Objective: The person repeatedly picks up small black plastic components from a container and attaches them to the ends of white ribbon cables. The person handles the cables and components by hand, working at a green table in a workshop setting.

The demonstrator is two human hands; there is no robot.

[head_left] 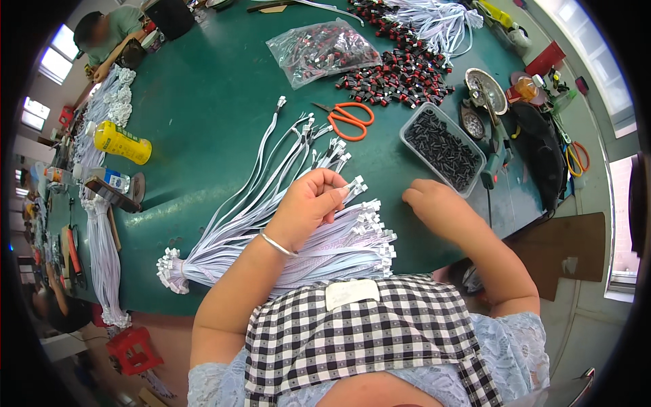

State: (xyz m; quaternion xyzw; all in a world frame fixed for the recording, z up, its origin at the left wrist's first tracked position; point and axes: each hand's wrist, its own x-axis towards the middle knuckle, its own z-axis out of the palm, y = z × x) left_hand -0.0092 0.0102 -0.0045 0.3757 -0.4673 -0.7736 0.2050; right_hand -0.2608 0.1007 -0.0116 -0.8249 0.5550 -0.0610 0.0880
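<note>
Over a bundle of flat white cables (298, 254) my left hand (315, 203) is closed, thumb and forefinger pinching one cable close to its white end connector (355, 184). My right hand (430, 203), to the right of it, has its fingers curled together by the table edge of a clear plastic box (443, 146) of small black tubes. Whatever those fingertips hold, if anything, is hidden. The bundle is gathered at its left end, and several cables with darker tips fan out toward the far side. Orange-handled scissors (349, 122) lie beyond my left hand.
Red-and-black small parts (400, 78) are heaped at the back, beside a clear bag (325, 51) of similar ones. A green-handled tool (498, 156) and metal dish (486, 91) stand right. A yellow bottle (122, 142) lies left. Another person (112, 37) works at far left.
</note>
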